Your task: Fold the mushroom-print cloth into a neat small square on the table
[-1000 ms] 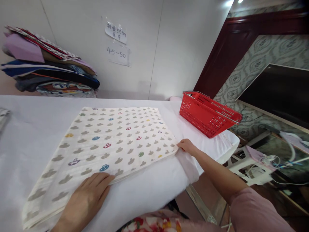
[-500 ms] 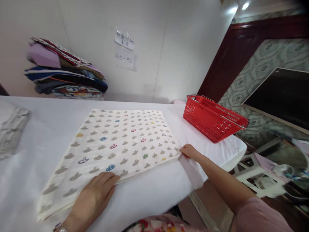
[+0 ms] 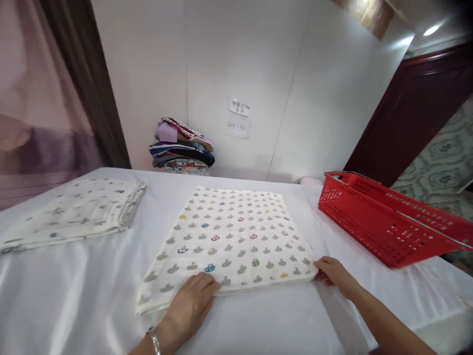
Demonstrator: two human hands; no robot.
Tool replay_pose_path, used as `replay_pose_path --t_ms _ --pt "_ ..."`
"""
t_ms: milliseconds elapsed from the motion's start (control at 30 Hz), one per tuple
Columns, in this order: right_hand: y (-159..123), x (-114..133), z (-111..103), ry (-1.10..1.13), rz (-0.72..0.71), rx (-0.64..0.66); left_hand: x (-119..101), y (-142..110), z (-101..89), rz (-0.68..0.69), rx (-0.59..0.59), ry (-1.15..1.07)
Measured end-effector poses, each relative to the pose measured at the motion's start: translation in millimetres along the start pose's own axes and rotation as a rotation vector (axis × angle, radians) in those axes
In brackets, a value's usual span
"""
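Note:
A cream folded cloth (image 3: 229,231) lies flat on the white-covered table, printed with small grey mushroom-like shapes and a few coloured ones. My left hand (image 3: 192,301), a silver bracelet at its wrist, rests on the cloth's near edge, left of the middle, fingers laid on the fabric. At the near right corner my right hand (image 3: 332,273) pinches the cloth between thumb and fingers. Some of the right fingertips are hidden.
Another folded printed cloth (image 3: 77,207) lies on the table (image 3: 92,296) at left. A red plastic basket (image 3: 384,217) with metal handles stands at right. Against the back wall is a stack of folded fabrics (image 3: 183,148); paper notes (image 3: 237,129) hang on the wall.
The view has swung left and drawn back, showing more of the left cloth and a curtain. Both hands keep about the same places on the cloth, which lies as before.

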State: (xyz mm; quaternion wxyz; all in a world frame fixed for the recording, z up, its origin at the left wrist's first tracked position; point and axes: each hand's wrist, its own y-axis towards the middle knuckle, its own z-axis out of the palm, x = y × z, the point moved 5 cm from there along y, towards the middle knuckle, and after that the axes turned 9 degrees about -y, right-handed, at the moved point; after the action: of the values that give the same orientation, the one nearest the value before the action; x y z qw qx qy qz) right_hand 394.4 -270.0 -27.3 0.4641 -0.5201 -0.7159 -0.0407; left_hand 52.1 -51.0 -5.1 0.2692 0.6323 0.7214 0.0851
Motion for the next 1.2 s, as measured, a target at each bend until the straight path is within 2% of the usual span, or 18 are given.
replay_pose_path --t_ms 200,333,400,467,600,800,933,1100,1200 --pt "-1.1 -3.2 11.8 0.375 -0.008 0.123 -2.7 0.7 -2.1 0.001 -0.014 0.015" --pt "-4.4 -1.3 6.6 0.465 -0.071 0.083 -7.1 0.0 -5.6 0.010 -0.022 0.031" --pt "-7.5 -2.2 -1.6 0.474 -0.122 0.034 -10.1 -0.7 -6.2 0.020 -0.031 0.038" --pt "-9.4 -8.5 -5.9 0.462 -0.106 0.029 -12.9 -1.1 -4.9 0.032 -0.024 0.045" --pt "-10.4 -23.6 -0.8 0.433 -0.015 0.091 -16.1 -1.1 0.9 0.044 0.031 0.064" --pt "-11.3 -23.0 3.7 0.401 -0.010 0.081 -15.1 -2.2 0.7 0.002 0.034 0.084" --pt "-12.4 -23.5 3.7 0.385 0.002 0.092 -12.1 -6.7 -10.3 -0.036 0.021 0.099" --pt "-12.9 -33.5 -3.3 0.320 -0.015 0.001 -0.6 -21.8 -28.7 -0.125 0.002 0.138" --pt "-3.2 -44.4 -5.1 0.259 -0.005 0.029 9.7 -32.3 -34.0 -0.182 0.022 0.153"
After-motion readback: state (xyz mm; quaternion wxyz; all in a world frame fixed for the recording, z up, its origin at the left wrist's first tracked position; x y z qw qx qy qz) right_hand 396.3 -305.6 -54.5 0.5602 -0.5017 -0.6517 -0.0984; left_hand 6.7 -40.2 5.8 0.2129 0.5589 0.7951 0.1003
